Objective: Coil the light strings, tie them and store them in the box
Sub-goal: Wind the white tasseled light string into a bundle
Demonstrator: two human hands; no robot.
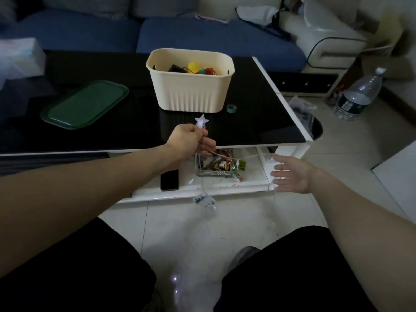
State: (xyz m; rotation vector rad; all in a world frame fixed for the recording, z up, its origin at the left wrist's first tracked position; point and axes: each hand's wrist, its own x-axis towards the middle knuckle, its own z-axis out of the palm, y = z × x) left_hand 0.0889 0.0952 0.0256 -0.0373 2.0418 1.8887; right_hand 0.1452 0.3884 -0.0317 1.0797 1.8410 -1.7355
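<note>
My left hand (190, 141) pinches a clear light string just below a white star bulb (200, 121), in front of the table's near edge. The string (203, 199) hangs down from that hand toward the floor, with more star bulbs dangling; another strand runs right toward my right hand (290, 174). My right hand is spread flat with straight fingers, and the thin strand seems to cross its fingers. A cream ribbed box (191, 95) stands on the black table (135, 131), holding a coloured bulb string. Its green lid (84, 104) lies to the left.
A small green tape roll (231, 108) lies right of the box. On the white lower shelf sit a phone (169, 180) and a glass ashtray (216, 168). A large water bottle (358, 95) stands on the floor at right. A blue sofa runs behind the table.
</note>
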